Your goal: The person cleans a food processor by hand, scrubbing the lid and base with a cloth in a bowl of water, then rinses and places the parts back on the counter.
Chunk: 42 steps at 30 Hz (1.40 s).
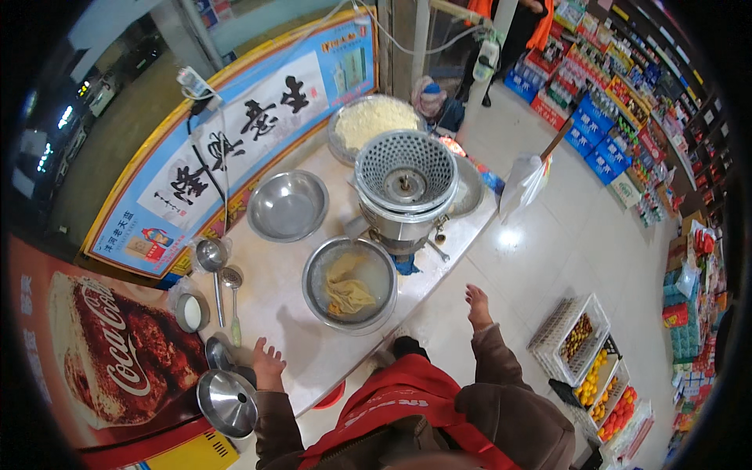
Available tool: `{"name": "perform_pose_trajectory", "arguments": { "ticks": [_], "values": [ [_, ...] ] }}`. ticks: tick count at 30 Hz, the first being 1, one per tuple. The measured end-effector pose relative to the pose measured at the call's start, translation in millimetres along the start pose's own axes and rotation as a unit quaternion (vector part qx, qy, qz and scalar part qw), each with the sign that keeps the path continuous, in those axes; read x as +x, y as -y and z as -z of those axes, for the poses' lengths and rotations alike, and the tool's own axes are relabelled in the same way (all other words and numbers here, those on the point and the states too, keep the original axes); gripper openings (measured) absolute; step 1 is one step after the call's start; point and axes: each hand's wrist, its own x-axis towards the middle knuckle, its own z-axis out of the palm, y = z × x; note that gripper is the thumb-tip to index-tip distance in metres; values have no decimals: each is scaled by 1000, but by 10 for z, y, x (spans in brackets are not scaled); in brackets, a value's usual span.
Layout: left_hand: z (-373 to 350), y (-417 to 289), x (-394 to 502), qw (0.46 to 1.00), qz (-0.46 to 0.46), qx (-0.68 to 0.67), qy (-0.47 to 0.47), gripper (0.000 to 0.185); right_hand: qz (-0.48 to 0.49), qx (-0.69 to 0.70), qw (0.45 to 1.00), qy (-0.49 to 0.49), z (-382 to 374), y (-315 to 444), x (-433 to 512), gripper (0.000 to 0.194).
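My left hand (269, 359) is raised near the table's left front edge, fingers apart and holding nothing. My right hand (478, 305) hangs empty past the table's right front edge, its fingers spread. Between them a metal basin (308, 294) holds cloudy liquid and a wet yellowish cloth (349, 295). Right behind it stands a metal machine with a perforated drum (405, 167). An empty steel bowl (288, 205) lies behind and left of the basin. A ladle (212, 255), a skimmer with a green handle (233, 279) and a cup of white liquid (191, 312) lie to the left.
A large bowl of pale crumbly matter (376, 120) stands at the back. A steel funnel (228, 402) is at the near left. A wrench (437, 251) lies by the machine. Crates of fruit (596, 376) stand on the floor to the right. A person (520, 23) stands at the far back.
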Motion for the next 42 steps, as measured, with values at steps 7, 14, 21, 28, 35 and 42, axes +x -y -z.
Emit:
{"name": "perform_pose_trajectory", "arguments": {
  "ticks": [7,14,21,28,35,42],
  "values": [
    [803,-286,19,996,-26,-76,34,63,18,-6,999,-50,453,214,-483,27],
    [1075,-324,-108,993,-26,-116,14,60,62,-7,998,-28,491,472,-585,33],
    [963,-431,-225,991,-26,-123,42,57,99,64,988,-100,534,724,-924,28],
    [814,-542,-405,989,-56,-105,86,58,92,80,984,-128,769,563,-1054,28],
    [821,-599,-335,988,-43,-107,105,58,91,90,983,-134,889,463,-1119,27],
    [851,-569,-330,984,-54,-96,138,52,104,83,984,-122,957,377,-1093,29]
  ]
}}
